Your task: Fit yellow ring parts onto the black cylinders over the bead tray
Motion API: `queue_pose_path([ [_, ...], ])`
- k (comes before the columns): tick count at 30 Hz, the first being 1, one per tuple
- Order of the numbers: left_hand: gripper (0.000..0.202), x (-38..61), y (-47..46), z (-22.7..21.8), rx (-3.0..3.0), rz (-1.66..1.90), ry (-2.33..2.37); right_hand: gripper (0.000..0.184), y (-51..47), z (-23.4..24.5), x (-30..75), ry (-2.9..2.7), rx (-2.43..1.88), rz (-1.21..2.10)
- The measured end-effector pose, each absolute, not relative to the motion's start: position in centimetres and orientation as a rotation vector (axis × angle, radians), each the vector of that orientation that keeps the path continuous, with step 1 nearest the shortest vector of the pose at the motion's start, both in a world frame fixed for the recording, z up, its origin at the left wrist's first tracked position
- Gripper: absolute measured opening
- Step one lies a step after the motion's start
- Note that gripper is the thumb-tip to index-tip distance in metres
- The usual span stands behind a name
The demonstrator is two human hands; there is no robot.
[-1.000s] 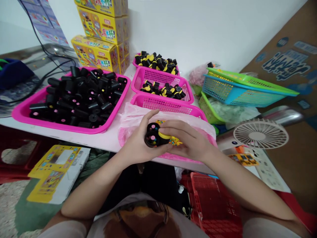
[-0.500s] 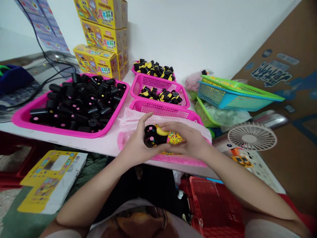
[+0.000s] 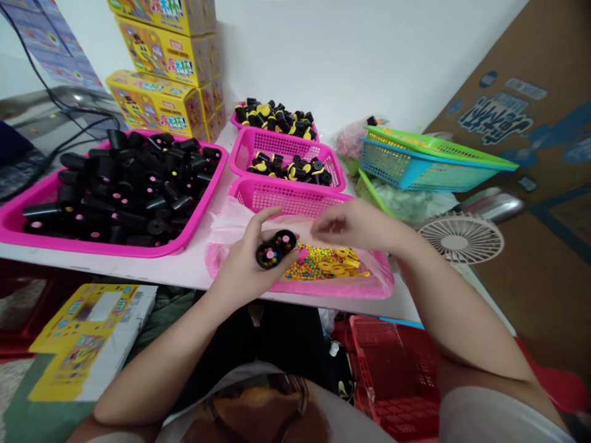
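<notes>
My left hand [image 3: 244, 261] is closed around two small black cups [image 3: 276, 249] with pink centres. Small coloured balls show inside at least one of them. Below and beside the cups, a pink plastic-lined basket [image 3: 376, 286] holds many multicoloured balls [image 3: 307, 266] and several yellow looped pieces [image 3: 339, 264]. A small pink piece [image 3: 303, 253] lies among the balls, close to my left fingertips. Over the far side of this basket hovers my right hand [image 3: 348, 224], its fingers loosely bent and apart, with nothing visible in them. Its palm is turned away from view.
A large pink basket [image 3: 182, 249] of black cups is at the left. Behind the lined basket stand another pink basket [image 3: 244, 191] and two with black-and-yellow pieces. Yellow boxes [image 3: 157, 107] are stacked at the back. Green and blue baskets [image 3: 415, 175] and a fan [image 3: 457, 240] are right.
My right hand has come away from the cups in my left hand and moved up. The black-and-yellow piece between my hands no longer shows. The view has shifted slightly right.
</notes>
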State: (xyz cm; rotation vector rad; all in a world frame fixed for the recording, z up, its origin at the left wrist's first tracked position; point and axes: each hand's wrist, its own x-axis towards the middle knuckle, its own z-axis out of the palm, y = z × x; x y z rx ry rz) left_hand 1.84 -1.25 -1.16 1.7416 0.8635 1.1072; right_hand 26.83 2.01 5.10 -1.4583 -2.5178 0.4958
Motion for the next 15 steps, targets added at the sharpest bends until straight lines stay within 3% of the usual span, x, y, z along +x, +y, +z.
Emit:
queue_pose_path([
  [3,0.065,1.9,-1.3,-1.0,1.758,1.107,0.853,0.018,0.5,2.8,27.1,-2.761,-1.692,0.383],
  [6,0.064,1.9,-1.3,-0.9,1.765,1.103,0.830,0.023,0.9,0.1,28.2,-2.628,-1.882,0.139],
  [10,0.062,2.1,-1.4,-0.6,1.787,1.087,0.814,0.042,2.1,-1.3,29.3,-2.580,-1.913,0.170],
  [15,0.063,2.1,-1.4,-0.5,1.812,1.065,0.834,0.034,2.6,-1.0,29.4,-2.568,-1.895,0.343],
])
